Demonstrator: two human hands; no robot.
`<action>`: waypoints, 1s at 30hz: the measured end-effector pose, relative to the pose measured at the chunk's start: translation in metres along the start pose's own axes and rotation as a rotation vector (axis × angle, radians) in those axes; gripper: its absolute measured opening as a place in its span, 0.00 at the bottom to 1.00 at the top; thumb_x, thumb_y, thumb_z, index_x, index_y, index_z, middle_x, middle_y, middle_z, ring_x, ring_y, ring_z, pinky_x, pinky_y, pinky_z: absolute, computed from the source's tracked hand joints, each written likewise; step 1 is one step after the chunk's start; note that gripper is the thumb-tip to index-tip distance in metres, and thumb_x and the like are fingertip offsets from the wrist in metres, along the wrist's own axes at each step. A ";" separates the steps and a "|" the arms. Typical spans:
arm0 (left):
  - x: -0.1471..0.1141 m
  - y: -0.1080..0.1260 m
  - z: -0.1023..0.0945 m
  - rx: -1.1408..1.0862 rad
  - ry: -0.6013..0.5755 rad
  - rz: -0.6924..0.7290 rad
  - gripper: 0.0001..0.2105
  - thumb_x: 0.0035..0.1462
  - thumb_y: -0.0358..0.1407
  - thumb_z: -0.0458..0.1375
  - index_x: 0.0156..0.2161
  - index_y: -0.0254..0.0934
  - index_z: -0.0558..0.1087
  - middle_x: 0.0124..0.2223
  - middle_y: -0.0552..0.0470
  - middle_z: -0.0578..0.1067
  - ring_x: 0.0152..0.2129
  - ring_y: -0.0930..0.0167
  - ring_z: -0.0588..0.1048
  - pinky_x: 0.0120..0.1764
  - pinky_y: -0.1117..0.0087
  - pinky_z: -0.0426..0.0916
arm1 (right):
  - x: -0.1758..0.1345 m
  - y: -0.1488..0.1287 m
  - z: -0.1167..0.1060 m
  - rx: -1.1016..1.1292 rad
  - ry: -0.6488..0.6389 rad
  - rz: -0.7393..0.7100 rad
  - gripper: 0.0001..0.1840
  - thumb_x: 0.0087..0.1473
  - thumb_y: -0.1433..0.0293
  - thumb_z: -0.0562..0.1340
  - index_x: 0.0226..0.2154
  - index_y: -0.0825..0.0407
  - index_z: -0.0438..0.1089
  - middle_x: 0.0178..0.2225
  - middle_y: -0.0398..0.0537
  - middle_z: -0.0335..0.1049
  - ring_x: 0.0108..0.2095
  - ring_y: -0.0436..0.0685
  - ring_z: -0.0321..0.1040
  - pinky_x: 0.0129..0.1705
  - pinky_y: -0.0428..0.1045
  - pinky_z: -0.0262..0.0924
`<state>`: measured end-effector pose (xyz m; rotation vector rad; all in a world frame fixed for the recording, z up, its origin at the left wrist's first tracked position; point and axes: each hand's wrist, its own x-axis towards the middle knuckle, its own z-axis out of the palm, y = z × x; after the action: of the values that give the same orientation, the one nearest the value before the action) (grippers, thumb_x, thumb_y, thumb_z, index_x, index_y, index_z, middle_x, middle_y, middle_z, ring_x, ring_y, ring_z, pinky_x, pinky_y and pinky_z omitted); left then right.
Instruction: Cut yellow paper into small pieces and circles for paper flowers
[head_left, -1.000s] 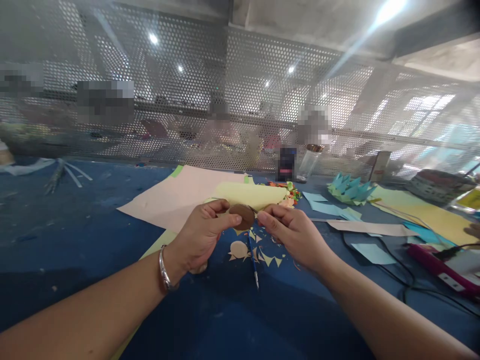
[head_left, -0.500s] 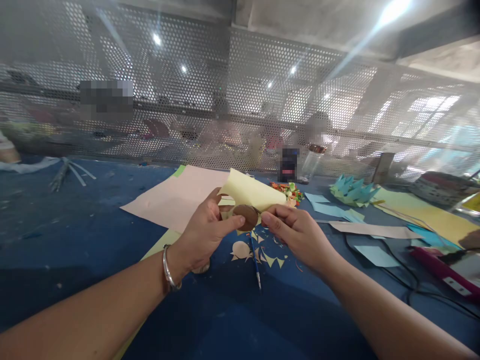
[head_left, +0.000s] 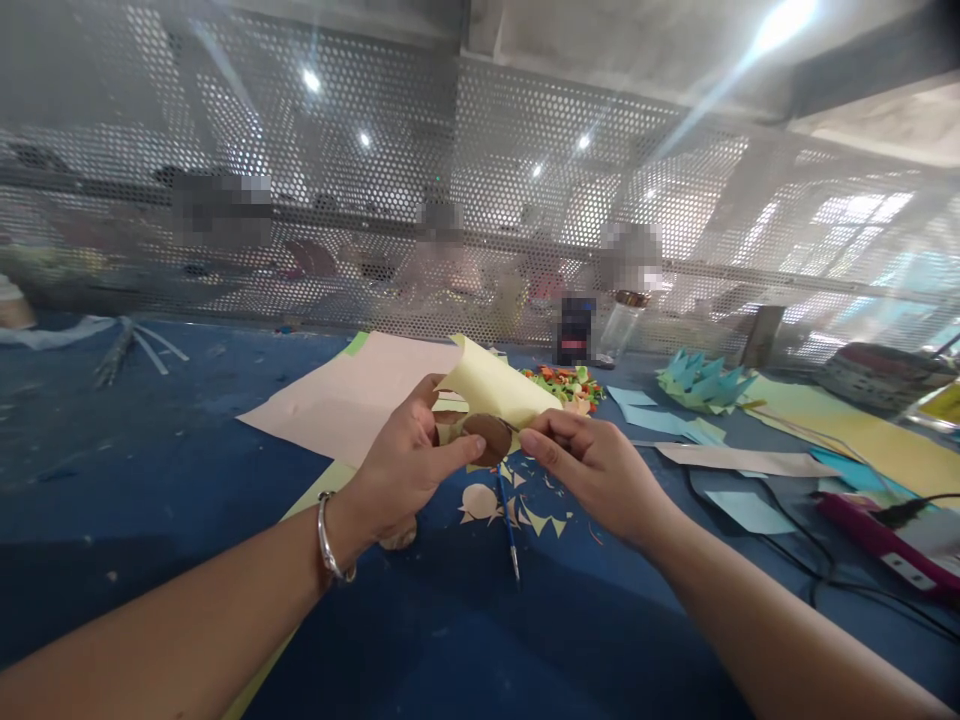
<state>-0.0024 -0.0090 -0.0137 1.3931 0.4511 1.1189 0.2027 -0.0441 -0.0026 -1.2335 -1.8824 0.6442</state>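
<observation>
Between the thumb and fingers of my left hand (head_left: 405,450) is a round brown cardboard disc (head_left: 488,440), held together with a sheet of pale yellow paper (head_left: 499,380). The paper rises and curls behind the disc. My right hand (head_left: 589,455) is closed in a pinch at the disc's right edge, by the paper's lower corner. A thin dark sliver shows at its fingertips; what it belongs to is hidden. Below the hands, a blue-handled brush-like tool (head_left: 510,530) lies on the table near a pale paper circle (head_left: 478,503) and several pointed scraps (head_left: 541,520).
A pink sheet (head_left: 337,390) lies left of centre on the blue table (head_left: 150,450). Orange and green scraps (head_left: 566,385) are piled behind my right hand. Rightward are a blue paper crown shape (head_left: 705,380), paper strips (head_left: 742,458), cables and a magenta power strip (head_left: 885,545).
The yellow paper has tipped slightly lower and leftward, exposing more of the scrap pile. Both hands keep nearly the same place and grip.
</observation>
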 end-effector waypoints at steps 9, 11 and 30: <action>0.001 0.001 -0.001 0.020 -0.018 -0.008 0.25 0.55 0.30 0.65 0.54 0.40 0.61 0.44 0.49 0.80 0.39 0.68 0.80 0.48 0.64 0.70 | -0.001 -0.002 -0.001 -0.005 0.008 -0.017 0.19 0.63 0.55 0.57 0.29 0.53 0.67 0.22 0.38 0.54 0.23 0.47 0.48 0.24 0.46 0.44; 0.001 0.001 -0.001 0.024 -0.014 -0.012 0.24 0.54 0.30 0.66 0.53 0.39 0.62 0.44 0.49 0.80 0.39 0.68 0.79 0.48 0.64 0.70 | -0.001 -0.002 -0.001 -0.015 0.012 -0.021 0.19 0.63 0.56 0.57 0.29 0.53 0.67 0.22 0.38 0.54 0.23 0.48 0.48 0.24 0.46 0.44; 0.000 0.003 0.001 0.011 -0.054 -0.037 0.28 0.54 0.29 0.65 0.58 0.38 0.62 0.46 0.44 0.80 0.41 0.63 0.80 0.45 0.64 0.72 | -0.001 -0.001 -0.003 -0.031 -0.020 -0.024 0.18 0.63 0.56 0.58 0.29 0.52 0.68 0.21 0.38 0.55 0.22 0.47 0.49 0.24 0.47 0.44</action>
<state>-0.0032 -0.0103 -0.0109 1.4161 0.4429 1.0473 0.2053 -0.0459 -0.0002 -1.2265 -1.9273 0.6181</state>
